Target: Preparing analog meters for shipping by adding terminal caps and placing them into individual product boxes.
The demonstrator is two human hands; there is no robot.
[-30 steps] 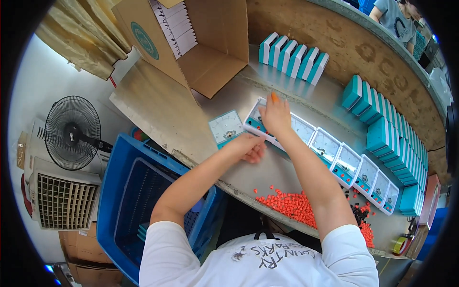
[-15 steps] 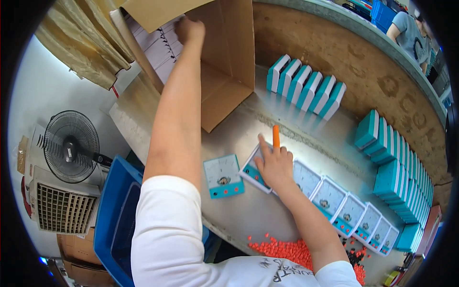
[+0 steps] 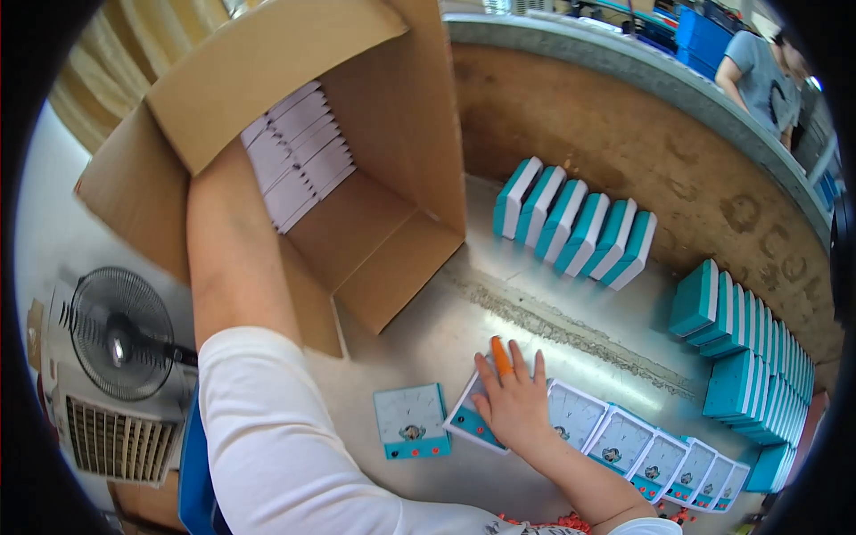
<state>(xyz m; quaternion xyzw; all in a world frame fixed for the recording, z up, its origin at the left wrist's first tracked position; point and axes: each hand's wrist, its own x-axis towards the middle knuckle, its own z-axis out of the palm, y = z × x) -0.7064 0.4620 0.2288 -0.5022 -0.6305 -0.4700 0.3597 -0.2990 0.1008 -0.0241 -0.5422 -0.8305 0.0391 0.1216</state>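
My left forearm (image 3: 232, 259) reaches up into a large open cardboard box (image 3: 392, 241); a box flap hides my left hand. Inside the box lie stacked flat white packs (image 3: 299, 156). My right hand (image 3: 513, 401) rests flat, fingers spread, on a teal-and-white panel meter (image 3: 464, 423) at the left end of a row of such meters (image 3: 624, 441). One finger wears an orange cot (image 3: 502, 357). A single meter (image 3: 410, 421) lies apart, to the left of the row.
Teal-and-white small boxes stand on edge in a group (image 3: 575, 223) behind the row and in a long line (image 3: 740, 339) at the right. A fan (image 3: 116, 334) and a blue crate (image 3: 192, 481) sit at my left. Another person (image 3: 758, 71) stands far right.
My left arm left the meters and reached up deep into the cardboard box, its hand now hidden. My view leaned in closer. My right hand stayed on the end meter.
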